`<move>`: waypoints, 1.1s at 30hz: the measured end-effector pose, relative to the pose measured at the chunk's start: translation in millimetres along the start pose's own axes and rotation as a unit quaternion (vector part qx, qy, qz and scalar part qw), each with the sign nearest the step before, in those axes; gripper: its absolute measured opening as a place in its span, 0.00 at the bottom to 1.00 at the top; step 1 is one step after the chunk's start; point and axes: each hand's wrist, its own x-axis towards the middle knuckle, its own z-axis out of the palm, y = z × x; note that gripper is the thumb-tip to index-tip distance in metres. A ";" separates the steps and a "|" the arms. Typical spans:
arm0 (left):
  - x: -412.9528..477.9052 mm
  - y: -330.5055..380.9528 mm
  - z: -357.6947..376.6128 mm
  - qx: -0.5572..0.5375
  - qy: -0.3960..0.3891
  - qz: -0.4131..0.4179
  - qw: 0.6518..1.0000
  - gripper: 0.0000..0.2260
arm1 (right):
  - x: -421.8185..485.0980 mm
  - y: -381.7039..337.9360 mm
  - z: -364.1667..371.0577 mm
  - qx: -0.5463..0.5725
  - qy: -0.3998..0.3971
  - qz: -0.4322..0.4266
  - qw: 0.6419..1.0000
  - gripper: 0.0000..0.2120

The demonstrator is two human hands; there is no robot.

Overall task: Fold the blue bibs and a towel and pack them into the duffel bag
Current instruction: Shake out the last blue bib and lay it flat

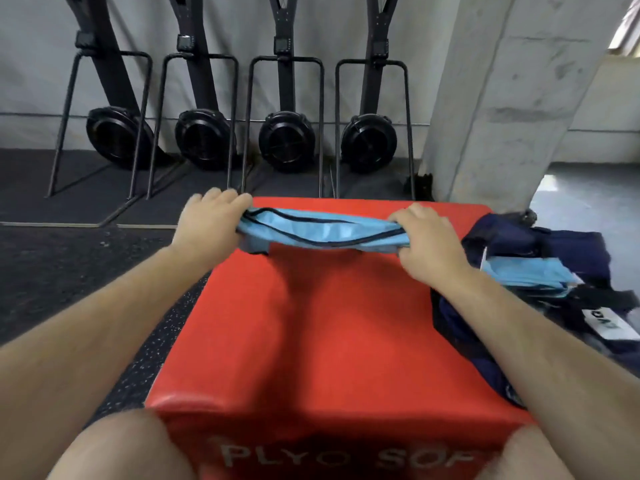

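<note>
A light blue bib [322,230] with dark trim hangs stretched a little above the far part of the red plyo box [325,327]. My left hand [207,223] grips its left end and my right hand [427,237] grips its right end. To the right of the box lies the open navy duffel bag [554,247], with folded light blue bibs [530,275] lying inside it. I see no towel.
Several black rowing machines [287,140] stand upright against the grey wall behind the box. A concrete pillar [502,98] rises at the right rear. Dark speckled rubber floor [69,265] lies to the left. My knees show at the bottom edge.
</note>
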 end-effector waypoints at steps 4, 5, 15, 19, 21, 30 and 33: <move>-70.9 35.3 48.1 -0.055 -0.151 -0.008 0.987 0.18 | -68.7 -14.2 53.1 0.025 -0.197 0.021 0.980 0.21; -83.0 45.1 55.7 -0.073 -0.219 -0.023 0.973 0.17 | -80.9 -19.3 63.0 0.035 -0.252 0.025 0.967 0.21; -100.7 64.9 116.1 -0.173 -0.310 -0.085 0.931 0.23 | -74.0 -41.6 117.7 -0.034 -0.310 0.024 0.950 0.23; -74.8 56.8 143.4 -0.191 -0.303 -0.100 0.928 0.26 | -46.5 -32.3 144.4 -0.031 -0.295 0.042 0.954 0.23; -59.8 50.8 158.4 -0.203 -0.301 -0.114 0.925 0.25 | -31.2 -26.1 152.2 -0.015 -0.281 0.046 0.958 0.23; -38.5 39.8 156.8 -0.187 -0.218 -0.092 0.953 0.14 | -11.6 -0.3 140.3 0.077 -0.263 0.050 0.960 0.09; -45.3 41.1 140.1 -0.188 -0.247 -0.071 0.948 0.13 | -17.6 3.6 125.6 0.125 -0.284 0.030 0.950 0.09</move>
